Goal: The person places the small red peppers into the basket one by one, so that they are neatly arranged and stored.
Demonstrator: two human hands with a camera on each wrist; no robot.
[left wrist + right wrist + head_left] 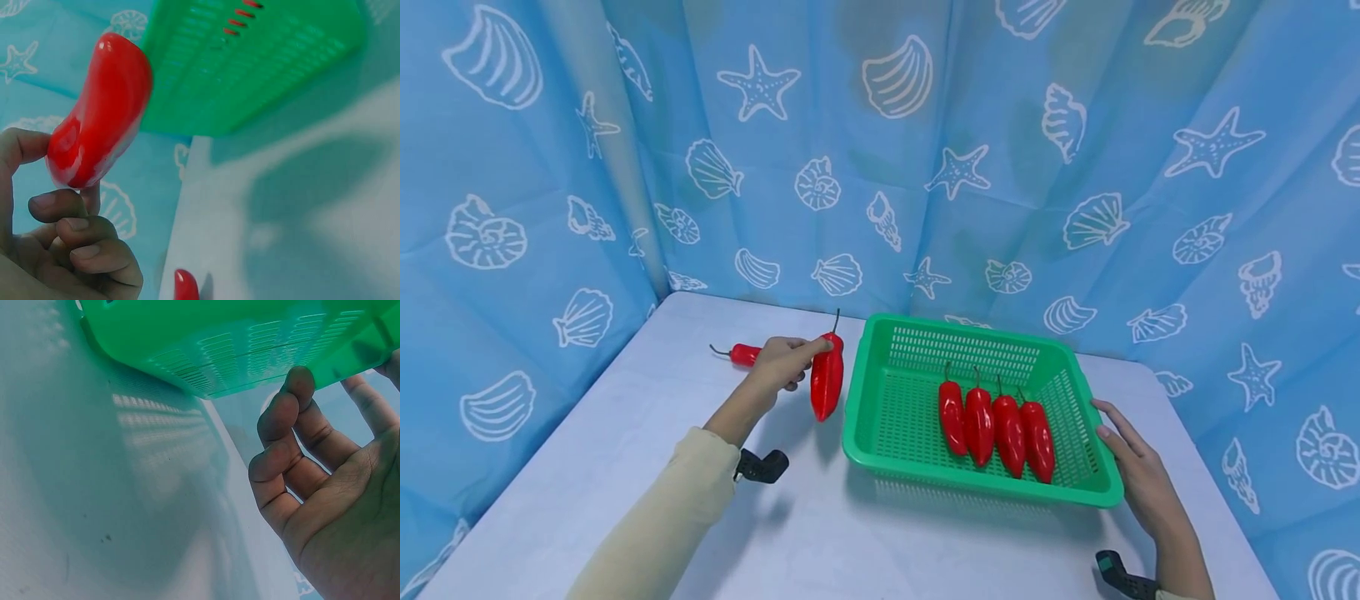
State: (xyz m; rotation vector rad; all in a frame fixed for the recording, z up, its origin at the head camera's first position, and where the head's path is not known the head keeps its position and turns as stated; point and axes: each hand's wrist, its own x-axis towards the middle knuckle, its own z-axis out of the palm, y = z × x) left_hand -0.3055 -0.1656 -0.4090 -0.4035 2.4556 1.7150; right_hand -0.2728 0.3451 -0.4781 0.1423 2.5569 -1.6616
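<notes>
My left hand pinches a red chili pepper near its stem end, between thumb and fingers. The pepper hangs tip down above the table, just left of the green plastic basket. Its smooth, glossy body also fills the upper left of the left wrist view. Several more red peppers lie side by side in the basket, stems toward the back. At the basket's right rim, my right hand grips the edge with thumb and forefinger. The right wrist view shows its other fingers curled beside the outer wall.
Another red pepper lies on the white table behind my left hand, partly covered by it. A blue curtain with white shells and starfish stands along the back and sides. Each wrist carries a black device.
</notes>
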